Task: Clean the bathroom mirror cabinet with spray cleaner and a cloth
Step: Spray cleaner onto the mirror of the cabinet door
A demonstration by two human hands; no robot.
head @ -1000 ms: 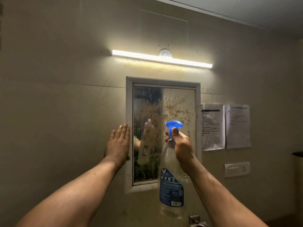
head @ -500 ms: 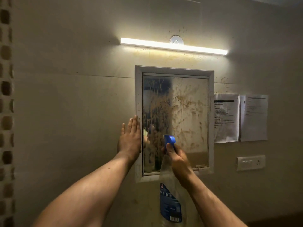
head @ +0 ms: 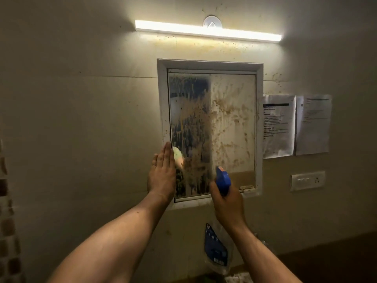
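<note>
The mirror cabinet (head: 210, 131) has a white frame and its glass is smeared with brown splatter and wet streaks. My left hand (head: 163, 172) lies flat with straight fingers against the cabinet's lower left frame edge. My right hand (head: 226, 203) grips the neck of a clear spray bottle (head: 217, 252) with a blue label, and its blue trigger head (head: 223, 179) points at the lower part of the mirror. No cloth is in view.
A lit tube light (head: 208, 31) hangs above the cabinet on the stained wall. Two paper notices (head: 295, 125) are stuck to the wall right of the mirror, with a white switch plate (head: 308, 180) below them. Brown mosaic tiles (head: 6, 221) edge the far left.
The view has shifted left and down, so the cabinet sits further right. My right hand with the bottle has dropped lower against the mirror. The left hand stays flat on the frame edge.
</note>
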